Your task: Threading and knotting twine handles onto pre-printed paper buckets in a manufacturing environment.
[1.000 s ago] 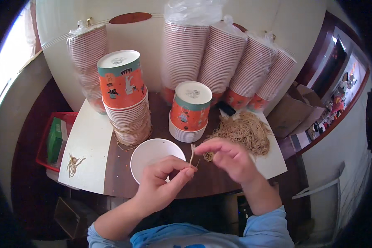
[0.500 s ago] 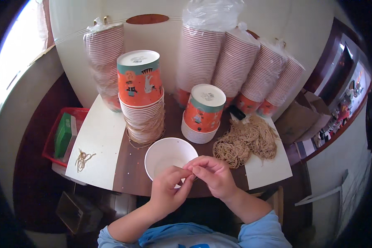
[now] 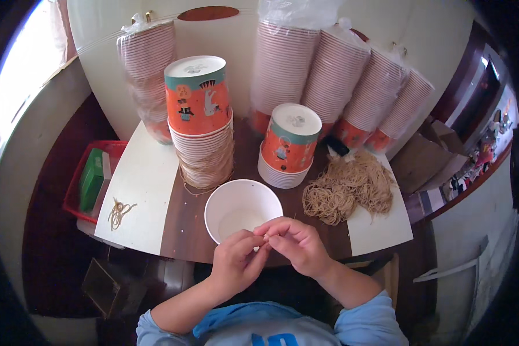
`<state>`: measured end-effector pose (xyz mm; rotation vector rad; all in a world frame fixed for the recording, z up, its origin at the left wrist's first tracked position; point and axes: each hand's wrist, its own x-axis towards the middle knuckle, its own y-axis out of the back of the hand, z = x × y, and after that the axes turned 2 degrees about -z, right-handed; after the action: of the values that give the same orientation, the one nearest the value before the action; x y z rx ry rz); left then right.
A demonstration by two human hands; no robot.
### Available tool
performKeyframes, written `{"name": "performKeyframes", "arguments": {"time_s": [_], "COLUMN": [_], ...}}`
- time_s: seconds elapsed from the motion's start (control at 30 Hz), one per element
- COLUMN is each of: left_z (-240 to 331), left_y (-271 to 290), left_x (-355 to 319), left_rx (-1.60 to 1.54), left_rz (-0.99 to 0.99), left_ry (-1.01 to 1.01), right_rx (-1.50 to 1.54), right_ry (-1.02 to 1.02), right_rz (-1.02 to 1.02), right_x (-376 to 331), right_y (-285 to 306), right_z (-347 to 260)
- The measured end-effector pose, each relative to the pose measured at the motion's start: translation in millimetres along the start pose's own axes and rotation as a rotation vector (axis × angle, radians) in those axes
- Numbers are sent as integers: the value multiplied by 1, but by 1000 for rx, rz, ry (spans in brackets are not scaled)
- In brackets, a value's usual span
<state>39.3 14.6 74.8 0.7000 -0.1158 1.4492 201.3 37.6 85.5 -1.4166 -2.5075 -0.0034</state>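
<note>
My left hand [image 3: 236,257] and my right hand [image 3: 300,248] meet fingertip to fingertip over the near rim of a white paper bucket [image 3: 222,213]. Both are closed in a pinch; whatever lies between the fingers is too small and hidden to name. The bucket stands mouth up, and its inside looks bare. Behind it to the left rises a tall stack of upturned orange-and-green paper buckets [image 3: 193,109], with tan strands draped round its lower rims. A shorter upturned stack [image 3: 288,147] stands behind to the right. Beside that lies a tangled heap of tan string-like strands [image 3: 352,190].
Plastic-wrapped bucket stacks [image 3: 285,69] line the back, with another wrapped stack [image 3: 147,75] at back left. A small black object [image 3: 335,145] touches the tan heap. Few loose strands [image 3: 120,213] lie at left. A red basket [image 3: 75,190] holds a green box [image 3: 92,180].
The whole view has shifted slightly, so the table things sit higher in the picture. My hands stay pinched together at nearly the same place, with only small finger movement.
</note>
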Motion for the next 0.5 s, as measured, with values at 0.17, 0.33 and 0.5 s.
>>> {"name": "performKeyframes", "arguments": {"time_s": [0.17, 0.33, 0.5], "left_z": [7, 3, -4], "left_y": [10, 36, 36], "left_x": [-2, -8, -6], "left_rx": [-62, -506, -786], "left_rz": [-113, -228, -495], "left_ry": [94, 442, 820], "right_rx": [-120, -653, -939], "right_ry": [50, 241, 334], "right_rz": [-10, -145, -272], "right_x": [-3, -3, -6], "right_y": [4, 10, 8], "right_z": [-1, -14, -19]}}
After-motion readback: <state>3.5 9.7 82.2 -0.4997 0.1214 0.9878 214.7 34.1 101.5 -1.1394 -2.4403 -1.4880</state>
